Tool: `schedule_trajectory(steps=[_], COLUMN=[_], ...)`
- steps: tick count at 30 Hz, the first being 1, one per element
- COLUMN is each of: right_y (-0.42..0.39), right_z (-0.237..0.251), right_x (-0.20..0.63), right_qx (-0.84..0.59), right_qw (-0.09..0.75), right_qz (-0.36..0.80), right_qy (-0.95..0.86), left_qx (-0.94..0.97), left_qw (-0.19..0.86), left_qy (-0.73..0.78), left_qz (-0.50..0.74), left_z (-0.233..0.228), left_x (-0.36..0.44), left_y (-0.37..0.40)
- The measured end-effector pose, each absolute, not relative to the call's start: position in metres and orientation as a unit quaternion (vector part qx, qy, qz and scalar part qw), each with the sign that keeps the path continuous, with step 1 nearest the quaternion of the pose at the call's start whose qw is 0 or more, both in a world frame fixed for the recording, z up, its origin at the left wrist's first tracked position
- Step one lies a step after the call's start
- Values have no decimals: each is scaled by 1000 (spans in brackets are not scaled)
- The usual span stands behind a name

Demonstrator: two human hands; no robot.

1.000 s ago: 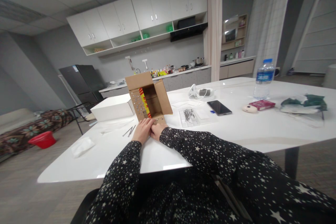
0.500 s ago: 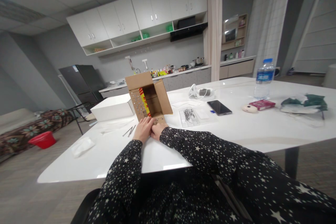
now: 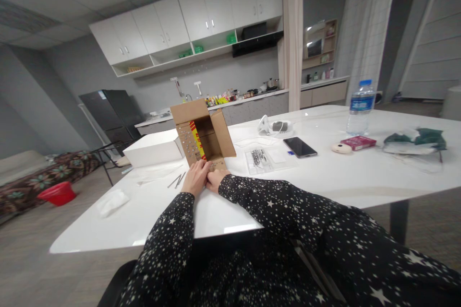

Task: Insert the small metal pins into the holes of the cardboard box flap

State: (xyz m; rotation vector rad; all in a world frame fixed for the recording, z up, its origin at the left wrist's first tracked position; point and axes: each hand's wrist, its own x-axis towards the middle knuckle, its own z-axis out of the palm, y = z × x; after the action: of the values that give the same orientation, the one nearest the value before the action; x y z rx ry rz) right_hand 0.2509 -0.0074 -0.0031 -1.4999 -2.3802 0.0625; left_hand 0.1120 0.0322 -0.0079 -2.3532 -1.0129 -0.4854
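An open brown cardboard box (image 3: 201,134) lies on its side on the white table (image 3: 324,177), its flaps spread and a red and yellow label showing inside. My left hand (image 3: 195,178) rests against the box's near bottom flap, fingers pressed on it. Just to the right, my right hand (image 3: 216,179) touches the same flap, and the two hands meet at its edge. Both sleeves are dark with white stars. What lies under the fingertips is hidden.
A white flat box (image 3: 154,148) sits left of the cardboard box, thin metal rods (image 3: 177,180) and a crumpled tissue (image 3: 111,201) nearer the edge. To the right are a clear bag of parts (image 3: 260,158), a phone (image 3: 300,147), a water bottle (image 3: 358,108), a red pack (image 3: 358,142).
Only the view has shifted slightly; both hands stay on the box's near flap.
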Motion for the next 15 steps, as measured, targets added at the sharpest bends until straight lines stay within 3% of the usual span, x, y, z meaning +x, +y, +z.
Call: schedule_trajectory(steps=[15], right_y=[-7], right_z=[-2], right_x=[251], right_qx=[-534], right_qw=[149], right_qz=[24], right_qy=[-832], left_qx=[-837], left_qw=[249], left_qy=[-374], left_qz=[-313], left_z=[-7], left_x=[111], left_y=[29])
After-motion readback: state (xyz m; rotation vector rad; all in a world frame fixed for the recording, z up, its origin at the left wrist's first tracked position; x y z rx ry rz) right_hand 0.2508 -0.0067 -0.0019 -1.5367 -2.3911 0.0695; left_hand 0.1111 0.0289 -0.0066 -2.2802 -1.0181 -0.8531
